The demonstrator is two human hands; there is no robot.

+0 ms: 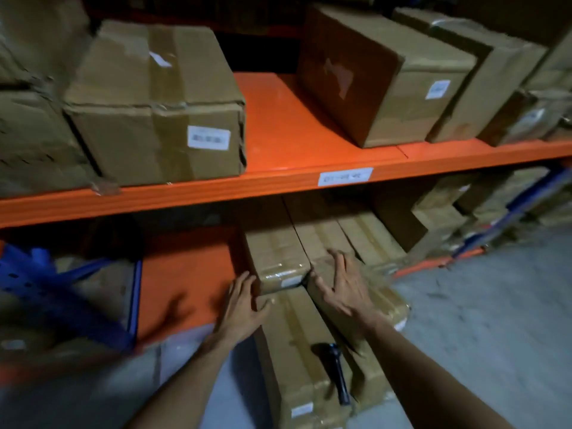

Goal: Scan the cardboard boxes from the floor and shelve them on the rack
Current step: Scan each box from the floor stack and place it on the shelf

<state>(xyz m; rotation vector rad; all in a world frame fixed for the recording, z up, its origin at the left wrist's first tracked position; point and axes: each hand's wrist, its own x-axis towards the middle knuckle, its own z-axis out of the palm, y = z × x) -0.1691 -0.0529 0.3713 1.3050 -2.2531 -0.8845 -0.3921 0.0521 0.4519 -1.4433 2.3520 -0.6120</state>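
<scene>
A flat taped cardboard box [275,258] lies on the orange lower shelf [185,280] of the rack. My left hand [243,305] presses its fingers against that box's near left corner. My right hand [343,283] rests, fingers spread, on a second box [383,301] just to the right, which juts out past the shelf edge. On the floor in front lies a long box [294,351], and a black handheld scanner [335,370] rests on top of it. Neither hand closes around anything.
The orange upper shelf [278,125] carries large cartons at left [154,103] and right [380,72], with a bare gap between them. A blue rack upright [46,292] stands at lower left. More boxes fill the lower shelf to the right. Grey floor [495,305] lies at right.
</scene>
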